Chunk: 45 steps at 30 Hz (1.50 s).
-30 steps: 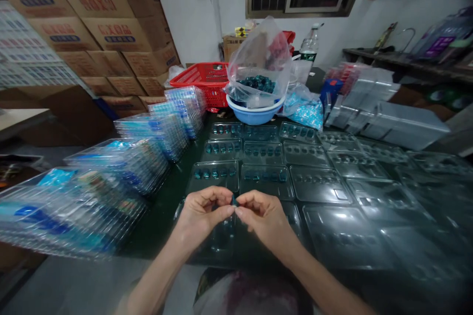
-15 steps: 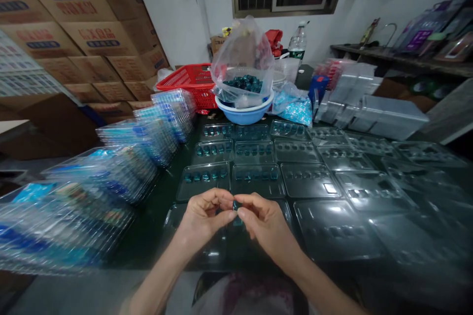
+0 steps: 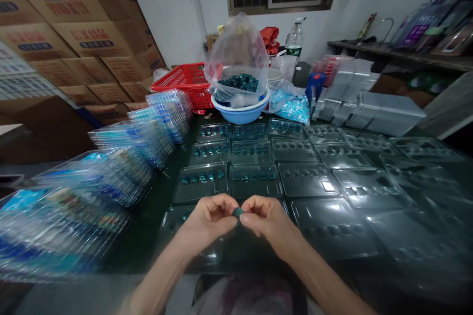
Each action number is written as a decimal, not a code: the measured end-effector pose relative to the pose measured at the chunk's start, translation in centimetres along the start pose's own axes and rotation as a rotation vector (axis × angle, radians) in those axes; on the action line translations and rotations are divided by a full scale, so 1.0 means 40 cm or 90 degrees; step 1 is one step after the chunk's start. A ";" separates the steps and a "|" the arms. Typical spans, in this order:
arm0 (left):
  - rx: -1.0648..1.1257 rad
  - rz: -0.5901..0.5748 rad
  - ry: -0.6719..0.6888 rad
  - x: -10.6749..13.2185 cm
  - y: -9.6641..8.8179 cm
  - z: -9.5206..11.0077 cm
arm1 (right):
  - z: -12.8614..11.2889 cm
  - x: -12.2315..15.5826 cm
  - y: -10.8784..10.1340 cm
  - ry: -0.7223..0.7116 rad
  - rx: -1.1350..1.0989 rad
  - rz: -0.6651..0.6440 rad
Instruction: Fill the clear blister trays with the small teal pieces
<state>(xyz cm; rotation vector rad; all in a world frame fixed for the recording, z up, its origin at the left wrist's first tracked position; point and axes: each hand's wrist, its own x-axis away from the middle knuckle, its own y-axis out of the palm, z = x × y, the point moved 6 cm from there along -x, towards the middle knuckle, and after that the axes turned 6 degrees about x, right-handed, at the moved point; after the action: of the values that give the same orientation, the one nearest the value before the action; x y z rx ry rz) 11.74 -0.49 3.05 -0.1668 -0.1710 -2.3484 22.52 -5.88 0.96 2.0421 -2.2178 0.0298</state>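
My left hand (image 3: 209,219) and my right hand (image 3: 266,220) meet over the near edge of the table, fingers curled. Between their fingertips they pinch a small teal piece (image 3: 238,212). Below them lies a clear plastic blister tray (image 3: 177,216), partly hidden by the hands. Just beyond, two trays (image 3: 201,182) (image 3: 254,179) hold rows of the same teal pieces. A blue bowl (image 3: 242,110) at the back holds a clear bag (image 3: 238,54) of more teal pieces.
Several empty clear trays (image 3: 332,187) cover the dark table to the right. Stacks of packed blue blister packs (image 3: 125,157) fan along the left. A red basket (image 3: 185,81), a water bottle (image 3: 294,42), clear boxes (image 3: 373,103) and cardboard cartons (image 3: 84,34) stand behind.
The view has shifted a little to the right and down. My hands stay together on the teal piece, sitting slightly lower in the picture and closer to me.
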 end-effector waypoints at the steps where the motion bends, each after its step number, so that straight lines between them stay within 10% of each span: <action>1: 0.055 -0.020 -0.016 0.000 0.003 -0.009 | 0.003 0.001 0.000 0.019 -0.012 -0.008; 8: 0.358 -0.028 -0.125 0.015 0.032 -0.069 | 0.019 0.002 0.003 0.064 -0.134 -0.033; 22: 0.377 0.006 -0.134 0.021 0.082 -0.080 | 0.059 0.062 0.040 0.185 -0.520 -0.299; 26: 0.487 -0.015 -0.264 0.042 0.102 -0.120 | 0.081 0.066 0.018 0.174 -0.369 -0.231; 30: 0.533 0.038 -0.308 0.047 0.103 -0.139 | 0.010 0.073 -0.048 -0.072 0.012 0.014; 34: 0.560 0.093 -0.346 0.046 0.113 -0.147 | -0.044 0.094 -0.038 -0.219 0.255 0.026; 45: 0.398 0.087 -0.182 0.059 0.114 -0.132 | -0.008 0.106 -0.049 -0.150 0.314 0.083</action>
<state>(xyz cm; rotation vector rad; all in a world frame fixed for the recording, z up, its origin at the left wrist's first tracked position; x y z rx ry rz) 12.96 -6.24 -1.41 -0.1941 -0.9828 -2.0188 24.16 -10.20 1.58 2.2209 -2.7050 0.4070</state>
